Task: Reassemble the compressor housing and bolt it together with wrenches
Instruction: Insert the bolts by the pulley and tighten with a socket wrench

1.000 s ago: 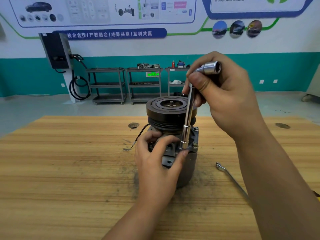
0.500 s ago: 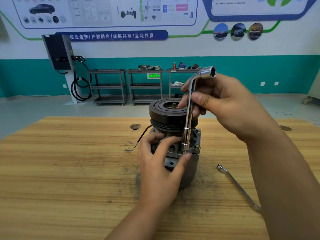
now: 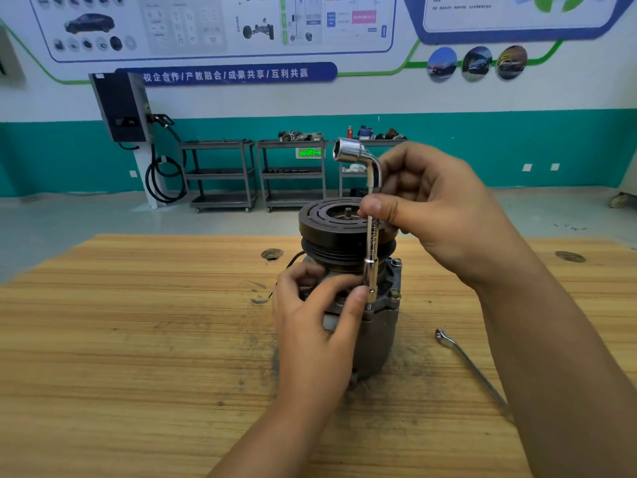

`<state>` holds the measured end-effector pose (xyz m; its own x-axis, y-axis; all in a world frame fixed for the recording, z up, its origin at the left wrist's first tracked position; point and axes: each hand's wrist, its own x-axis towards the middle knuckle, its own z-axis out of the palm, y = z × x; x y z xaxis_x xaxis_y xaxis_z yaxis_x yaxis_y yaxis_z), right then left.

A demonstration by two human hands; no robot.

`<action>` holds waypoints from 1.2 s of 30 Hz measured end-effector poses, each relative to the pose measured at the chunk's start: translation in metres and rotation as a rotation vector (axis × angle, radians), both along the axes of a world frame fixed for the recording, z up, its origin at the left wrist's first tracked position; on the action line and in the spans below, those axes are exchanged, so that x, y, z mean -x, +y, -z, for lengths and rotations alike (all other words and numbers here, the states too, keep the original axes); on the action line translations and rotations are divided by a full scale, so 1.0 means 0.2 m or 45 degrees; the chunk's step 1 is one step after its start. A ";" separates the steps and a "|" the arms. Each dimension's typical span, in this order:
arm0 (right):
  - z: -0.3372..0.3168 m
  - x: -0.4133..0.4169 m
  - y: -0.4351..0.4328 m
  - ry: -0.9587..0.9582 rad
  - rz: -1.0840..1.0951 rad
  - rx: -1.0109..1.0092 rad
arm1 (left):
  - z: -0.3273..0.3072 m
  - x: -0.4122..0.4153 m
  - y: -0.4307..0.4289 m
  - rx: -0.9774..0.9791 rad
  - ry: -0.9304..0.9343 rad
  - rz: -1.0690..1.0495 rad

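Compressor housing point(image 3: 377, 339) stands upright mid-frame on the wooden table point(image 3: 138, 339), left hand point(image 3: 317, 326) curled round its body; right hand point(image 3: 437, 212) pinches the L-shaped socket wrench point(image 3: 372, 236), upright on a flange bolt. Flat spanner point(image 3: 462, 357) lies lower right.

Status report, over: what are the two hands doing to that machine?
Left hand grips compressor. Right hand pinches L-wrench, upright, lower end on flange. Spanner lies on table, apart; nothing in the way.
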<state>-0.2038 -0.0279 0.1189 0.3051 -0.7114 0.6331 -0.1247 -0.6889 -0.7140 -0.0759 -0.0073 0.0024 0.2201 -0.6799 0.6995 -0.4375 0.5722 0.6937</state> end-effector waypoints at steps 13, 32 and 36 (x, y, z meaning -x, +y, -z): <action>0.00 -0.01 -0.01 0.083 0.212 0.114 | -0.49 -0.13 -0.10 -0.127 -0.329 0.461; 0.01 0.02 -0.03 -0.179 -0.013 -0.072 | -0.53 -0.14 -0.11 -0.338 -0.487 0.633; 0.02 -0.02 -0.03 -0.168 0.039 -0.025 | -0.52 -0.11 -0.12 -0.320 -0.490 0.495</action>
<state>-0.2002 -0.0343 0.1146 0.1981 -0.7317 0.6522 -0.0500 -0.6721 -0.7388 -0.0533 -0.0303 0.1066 -0.3151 -0.8146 0.4869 -0.4757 0.5795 0.6618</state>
